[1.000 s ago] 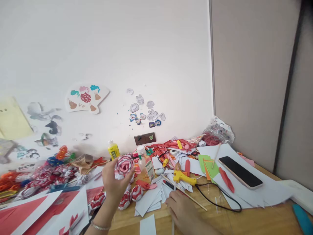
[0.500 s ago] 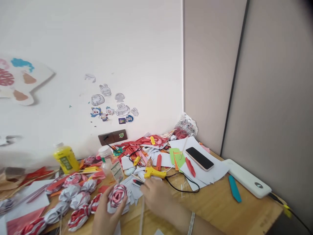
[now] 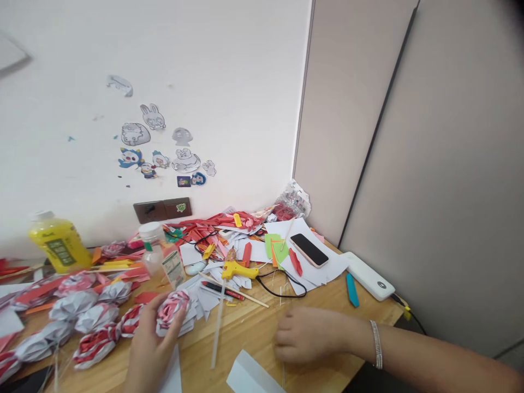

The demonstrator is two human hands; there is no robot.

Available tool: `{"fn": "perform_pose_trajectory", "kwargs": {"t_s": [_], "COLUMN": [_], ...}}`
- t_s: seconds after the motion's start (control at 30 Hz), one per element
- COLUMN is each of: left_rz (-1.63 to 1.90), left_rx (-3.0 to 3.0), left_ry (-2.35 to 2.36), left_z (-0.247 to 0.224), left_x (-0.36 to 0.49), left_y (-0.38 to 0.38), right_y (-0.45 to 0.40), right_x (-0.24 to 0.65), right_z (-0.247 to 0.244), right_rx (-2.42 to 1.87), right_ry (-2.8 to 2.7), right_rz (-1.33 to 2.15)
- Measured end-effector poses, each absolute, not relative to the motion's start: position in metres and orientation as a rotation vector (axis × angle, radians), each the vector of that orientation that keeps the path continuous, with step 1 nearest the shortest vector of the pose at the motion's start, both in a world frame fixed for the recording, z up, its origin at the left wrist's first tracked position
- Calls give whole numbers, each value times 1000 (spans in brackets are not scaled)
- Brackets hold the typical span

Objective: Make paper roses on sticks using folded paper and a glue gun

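My left hand (image 3: 148,341) is closed around a pink-and-white twisted paper rose (image 3: 174,310), thumb on one side and fingers on the other. My right hand (image 3: 305,334) rests low over the table with its fingers curled in. Whatever those fingers hold, if anything, is hidden. Just below it lies a folded white paper (image 3: 251,374). Between the two hands is a translucent glue stick (image 3: 218,327). Farther back sit a yellow glue gun (image 3: 239,270), a dark red marker (image 3: 223,289) and a thin wooden stick (image 3: 254,299).
Several paper flowers (image 3: 96,345) spread across the left. Behind them stand a yellow bottle (image 3: 61,248) and a clear jar (image 3: 152,256). A phone (image 3: 310,250) lies on white sheets, beside a white power bank (image 3: 368,275) and a teal cutter (image 3: 352,290). Paper scraps line the wall.
My right hand has moved away from the glue gun and marker, toward the near right. My left hand still holds the paper rose. The view has turned rightward and down.
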State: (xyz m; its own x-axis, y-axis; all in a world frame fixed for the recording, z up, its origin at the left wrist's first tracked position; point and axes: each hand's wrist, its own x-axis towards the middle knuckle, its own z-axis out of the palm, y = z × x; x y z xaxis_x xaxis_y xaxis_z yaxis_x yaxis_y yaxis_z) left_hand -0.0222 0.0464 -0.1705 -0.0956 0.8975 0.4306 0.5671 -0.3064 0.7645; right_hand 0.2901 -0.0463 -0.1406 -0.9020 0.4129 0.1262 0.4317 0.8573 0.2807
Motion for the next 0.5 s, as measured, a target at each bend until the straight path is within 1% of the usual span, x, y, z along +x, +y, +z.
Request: {"fn": "perform_pose_trajectory", "kwargs": {"t_s": [0.1, 0.3, 0.4, 0.5], "left_rz": [1339, 1353, 1347, 1358], "left_rx": [1840, 1797, 1805, 1825], "left_ry": [1602, 1620, 1615, 1603], "left_z": [-170, -168, -168, -170], "left_x": [-23, -22, -22, -23], "left_y": [46, 45, 47, 48], "right_y": [-46, -11, 2, 6], "right_x": [291, 286, 282, 281], "right_z": [-150, -150, -154, -157], "right_rx": [-363, -13, 68, 25], "right_ry": [-3066, -3106, -3112, -3103], "right_rz": [-600, -633, -657, -682]}}
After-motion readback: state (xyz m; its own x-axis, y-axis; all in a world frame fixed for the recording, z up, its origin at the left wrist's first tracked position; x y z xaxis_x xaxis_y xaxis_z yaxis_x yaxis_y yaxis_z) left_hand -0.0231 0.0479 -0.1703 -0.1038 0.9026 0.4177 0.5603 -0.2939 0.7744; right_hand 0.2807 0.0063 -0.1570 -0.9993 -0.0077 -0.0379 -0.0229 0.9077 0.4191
